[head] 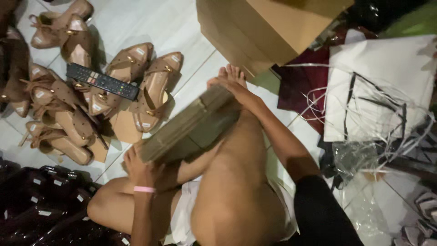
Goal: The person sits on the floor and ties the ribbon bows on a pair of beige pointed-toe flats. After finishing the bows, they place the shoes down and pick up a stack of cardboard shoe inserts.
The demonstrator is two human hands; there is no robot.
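Right now both hands are clamped on a stack of flattened cardboard sheets (191,126) that runs diagonally across the middle of the frame: the left hand (139,168), with a pink wristband (144,189), grips its lower left end, and the right hand (227,84) closes over its upper right end, beside the person's bare toes. The stack rests across the person's folded legs, above a pale tiled floor (150,23).

As to how far the work stands, my judgement is that it is early or midway: the cardboard looks flat and unfolded, while the tan shoes (154,91) at upper left all lie loose on the tiles, none boxed. A few of them sit on flat tan card pieces. Dark glossy shoes (41,209) fill the lower left, each with a small white tag.

The sheets are dull brown, stiff, with layered edges. The tan shoes are smooth and pointed, with dotted mesh, bows and small gold trims. A black remote control (102,81) lies across two of them. A large brown carton (268,27) stands at top centre. At right lie white paper bags (378,82) with cord handles and crinkled clear plastic wrap (364,159).
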